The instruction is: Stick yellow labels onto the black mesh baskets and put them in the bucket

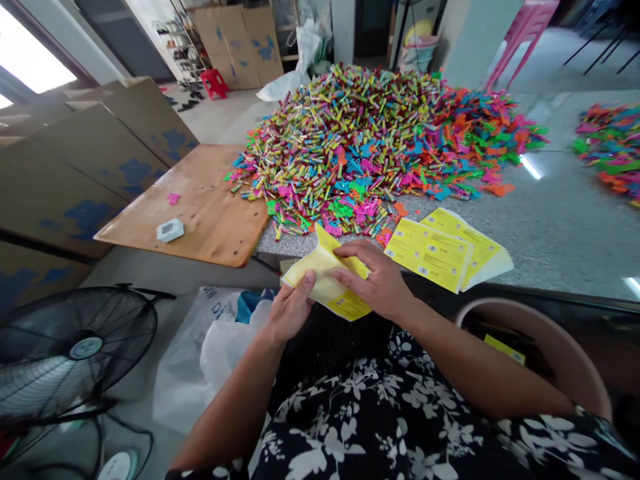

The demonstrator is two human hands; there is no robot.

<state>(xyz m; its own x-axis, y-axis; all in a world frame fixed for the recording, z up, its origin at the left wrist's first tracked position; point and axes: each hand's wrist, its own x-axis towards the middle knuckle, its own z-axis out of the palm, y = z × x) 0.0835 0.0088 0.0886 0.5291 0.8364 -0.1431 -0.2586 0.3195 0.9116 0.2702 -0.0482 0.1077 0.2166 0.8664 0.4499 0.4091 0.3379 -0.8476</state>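
Note:
Both hands hold a yellow printed sheet (320, 267) in front of my body, bent over so its pale back shows. My left hand (294, 305) pinches its left edge, thumb on top. My right hand (373, 277) grips its right side, with fingers and thumb over the paper. Just beyond lies a large heap of small colourful tubes (320, 143), with bright plastic clip-like pieces (360, 173) mixed in. More yellow printed sheets (435, 250) are stacked at the counter's edge, right of my right hand.
A wooden board (210, 220) at left carries a small white device (170, 230) and a pink piece (173, 199). A black fan (80, 350) stands lower left, cardboard boxes (75, 160) behind it. A round bin (560, 353) sits at right below the granite counter (565, 233).

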